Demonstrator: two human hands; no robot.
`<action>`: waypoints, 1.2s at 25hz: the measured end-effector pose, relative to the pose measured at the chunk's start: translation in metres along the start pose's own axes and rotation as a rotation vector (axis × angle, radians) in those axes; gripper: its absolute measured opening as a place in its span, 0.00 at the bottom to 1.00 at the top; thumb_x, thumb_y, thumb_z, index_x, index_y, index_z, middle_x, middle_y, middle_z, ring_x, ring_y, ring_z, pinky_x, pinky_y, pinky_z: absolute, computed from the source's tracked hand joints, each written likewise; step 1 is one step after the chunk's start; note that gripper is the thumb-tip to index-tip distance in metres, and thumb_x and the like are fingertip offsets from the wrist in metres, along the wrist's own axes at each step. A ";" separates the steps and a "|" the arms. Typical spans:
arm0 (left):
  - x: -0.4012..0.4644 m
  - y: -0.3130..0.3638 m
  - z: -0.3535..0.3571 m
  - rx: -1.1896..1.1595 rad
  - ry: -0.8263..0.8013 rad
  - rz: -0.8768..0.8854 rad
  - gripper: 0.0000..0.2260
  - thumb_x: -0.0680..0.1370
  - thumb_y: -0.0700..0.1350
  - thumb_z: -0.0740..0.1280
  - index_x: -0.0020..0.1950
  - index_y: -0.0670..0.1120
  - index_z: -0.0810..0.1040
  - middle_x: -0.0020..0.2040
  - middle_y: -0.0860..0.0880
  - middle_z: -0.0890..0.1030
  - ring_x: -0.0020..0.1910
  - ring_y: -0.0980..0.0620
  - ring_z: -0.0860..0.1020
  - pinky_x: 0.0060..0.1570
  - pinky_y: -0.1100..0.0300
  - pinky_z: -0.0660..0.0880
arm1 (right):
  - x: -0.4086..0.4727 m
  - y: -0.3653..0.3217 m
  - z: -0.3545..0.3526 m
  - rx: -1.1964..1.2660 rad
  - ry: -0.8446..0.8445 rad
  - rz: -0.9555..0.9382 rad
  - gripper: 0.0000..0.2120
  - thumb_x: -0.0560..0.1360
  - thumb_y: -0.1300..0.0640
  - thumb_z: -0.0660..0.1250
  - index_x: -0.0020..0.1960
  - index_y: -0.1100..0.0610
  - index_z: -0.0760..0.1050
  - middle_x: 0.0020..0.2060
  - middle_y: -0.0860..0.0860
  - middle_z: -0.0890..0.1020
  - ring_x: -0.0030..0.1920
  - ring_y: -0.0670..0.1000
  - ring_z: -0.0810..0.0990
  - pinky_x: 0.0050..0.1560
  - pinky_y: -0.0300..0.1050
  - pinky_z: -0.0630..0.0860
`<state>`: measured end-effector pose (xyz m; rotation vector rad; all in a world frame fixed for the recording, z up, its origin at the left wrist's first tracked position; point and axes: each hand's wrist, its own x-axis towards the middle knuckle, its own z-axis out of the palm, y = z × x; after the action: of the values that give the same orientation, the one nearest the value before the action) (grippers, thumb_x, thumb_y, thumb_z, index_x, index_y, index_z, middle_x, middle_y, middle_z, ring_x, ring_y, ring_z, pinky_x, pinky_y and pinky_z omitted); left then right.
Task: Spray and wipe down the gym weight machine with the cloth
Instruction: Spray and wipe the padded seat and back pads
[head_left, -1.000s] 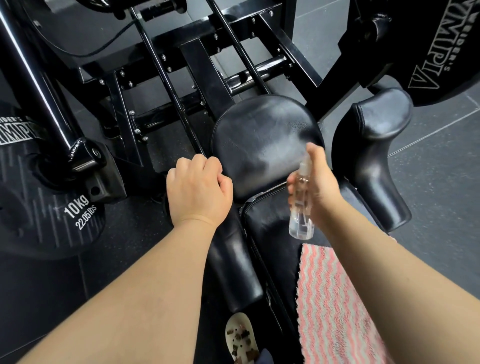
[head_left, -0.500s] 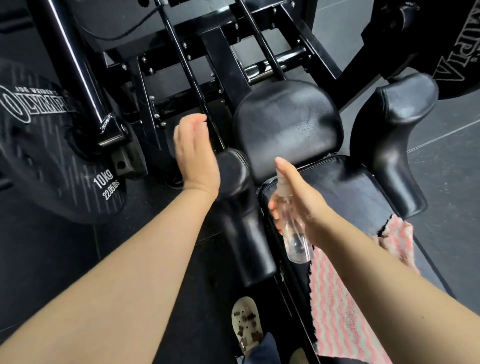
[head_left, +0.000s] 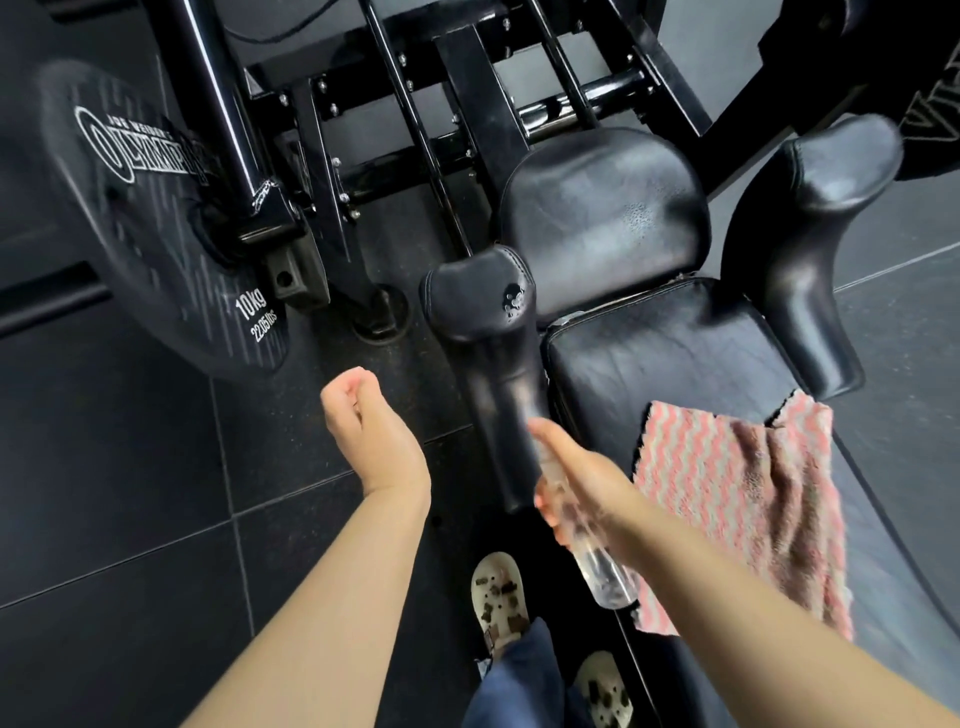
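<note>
Two hands reach out over the black weight machine (head_left: 519, 93). The right hand (head_left: 582, 488) grips a clear spray bottle (head_left: 597, 566), fingers wrapped round its upper part with the forefinger stretched forward along the top; the hand and bottle are blurred, so the nozzle itself cannot be made out. The bottle's lower end slants down toward the person and shows clear liquid inside. The left hand (head_left: 363, 431) holds nothing, its fingers loosely curled inward above the dark floor (head_left: 130, 493), apart from the machine's pads.

Just ahead of the right hand stands the left side pad (head_left: 493, 353), with a few droplets on its top. Beside it lies the bench (head_left: 649, 353), and on the bench's near right part rests the pink-and-white striped cloth (head_left: 727, 493), one edge hanging over the side. Beyond the bench is the rounded back pad (head_left: 602, 208), dotted with fine spray, and to the right the other side pad (head_left: 810, 234). At far left hangs a 10 kg weight plate (head_left: 156, 234). Two pale sandals (head_left: 498, 592) show below.
</note>
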<state>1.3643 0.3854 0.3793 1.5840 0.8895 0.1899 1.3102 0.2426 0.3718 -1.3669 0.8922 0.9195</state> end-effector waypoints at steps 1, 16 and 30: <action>-0.003 -0.002 0.000 0.015 -0.011 0.011 0.08 0.79 0.42 0.57 0.45 0.55 0.70 0.54 0.50 0.73 0.50 0.54 0.71 0.51 0.63 0.68 | -0.001 0.011 0.001 -0.013 -0.006 0.029 0.31 0.71 0.34 0.60 0.26 0.60 0.70 0.20 0.54 0.70 0.19 0.53 0.66 0.29 0.42 0.61; -0.076 0.045 0.083 0.769 -0.559 0.813 0.21 0.75 0.39 0.64 0.68 0.47 0.69 0.71 0.50 0.65 0.68 0.49 0.60 0.66 0.56 0.55 | -0.032 -0.108 -0.138 0.607 0.406 -0.385 0.28 0.71 0.35 0.60 0.21 0.53 0.65 0.17 0.47 0.66 0.16 0.47 0.60 0.25 0.37 0.57; -0.134 -0.028 0.071 0.952 -0.775 0.584 0.20 0.78 0.42 0.62 0.70 0.50 0.65 0.70 0.53 0.62 0.70 0.53 0.58 0.69 0.58 0.53 | -0.047 -0.020 -0.225 0.627 0.537 -0.228 0.24 0.72 0.36 0.58 0.36 0.58 0.69 0.24 0.51 0.72 0.22 0.51 0.67 0.32 0.40 0.66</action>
<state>1.3017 0.2444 0.3851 2.4994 -0.1828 -0.4976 1.3125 0.0170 0.4199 -1.1309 1.2627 0.0555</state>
